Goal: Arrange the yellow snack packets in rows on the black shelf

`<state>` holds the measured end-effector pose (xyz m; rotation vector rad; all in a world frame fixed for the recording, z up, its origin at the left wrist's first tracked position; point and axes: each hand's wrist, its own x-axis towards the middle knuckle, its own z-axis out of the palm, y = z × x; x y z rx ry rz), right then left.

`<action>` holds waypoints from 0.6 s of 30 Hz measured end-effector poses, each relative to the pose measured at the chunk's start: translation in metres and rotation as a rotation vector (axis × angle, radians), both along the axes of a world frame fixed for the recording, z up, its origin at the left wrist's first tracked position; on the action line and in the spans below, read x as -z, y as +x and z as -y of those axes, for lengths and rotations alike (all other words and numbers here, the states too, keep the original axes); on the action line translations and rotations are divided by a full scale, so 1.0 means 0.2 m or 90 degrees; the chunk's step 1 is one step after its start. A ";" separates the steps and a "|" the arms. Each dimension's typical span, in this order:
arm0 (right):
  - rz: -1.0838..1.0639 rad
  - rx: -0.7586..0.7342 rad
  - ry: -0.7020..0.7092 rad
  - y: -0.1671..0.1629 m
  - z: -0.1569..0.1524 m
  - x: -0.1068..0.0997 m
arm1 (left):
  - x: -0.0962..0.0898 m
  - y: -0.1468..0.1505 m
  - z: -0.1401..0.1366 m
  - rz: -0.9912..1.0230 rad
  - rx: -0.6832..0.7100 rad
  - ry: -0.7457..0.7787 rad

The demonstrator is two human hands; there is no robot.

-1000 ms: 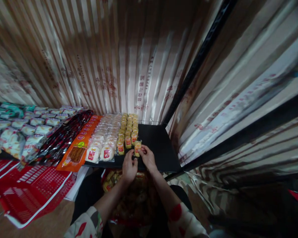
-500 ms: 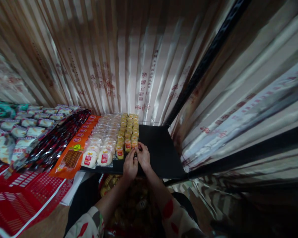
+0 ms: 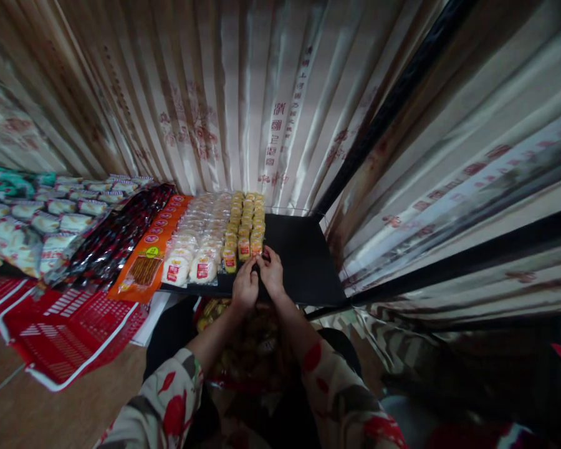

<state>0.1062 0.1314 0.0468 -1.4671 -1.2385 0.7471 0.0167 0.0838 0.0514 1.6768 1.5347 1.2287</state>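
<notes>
Both hands meet at the front end of the right-hand row of small yellow snack packets [image 3: 245,218] on a black shelf [image 3: 299,249]. My left hand [image 3: 245,288] has its fingers drawn together at the front yellow packet [image 3: 257,247]. My right hand [image 3: 271,274] closes on that packet's right front corner, its index finger bent and thumb inward. The fingertips partly hide the packet's lower edge. To the left stand rows of round white wrapped cakes [image 3: 203,268] with red labels.
Further left lie an orange snack bag [image 3: 143,271], dark shiny packets [image 3: 107,234] and white packets [image 3: 42,221]. A red basket [image 3: 75,337] stands below left. Under the shelf, between my knees, sits a container of yellow packets [image 3: 243,349]. A printed curtain [image 3: 243,93] hangs behind.
The view has tipped downward, so the shelf and goods sit higher in the picture and more of the floor and basket shows. Both hands stay at the front yellow packet.
</notes>
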 end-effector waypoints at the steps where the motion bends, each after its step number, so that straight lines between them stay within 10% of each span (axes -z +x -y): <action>1: -0.008 0.009 -0.001 0.00 0.01 0.00 | 0.00 -0.01 0.01 -0.005 -0.006 -0.004; 14: 0.033 -0.048 -0.009 -0.05 0.47 0.02 | 0.07 -0.13 0.41 -0.092 0.011 0.019; 18: 0.151 -0.155 -0.078 -0.07 0.61 0.13 | 0.18 -0.21 0.53 -0.216 0.042 -0.133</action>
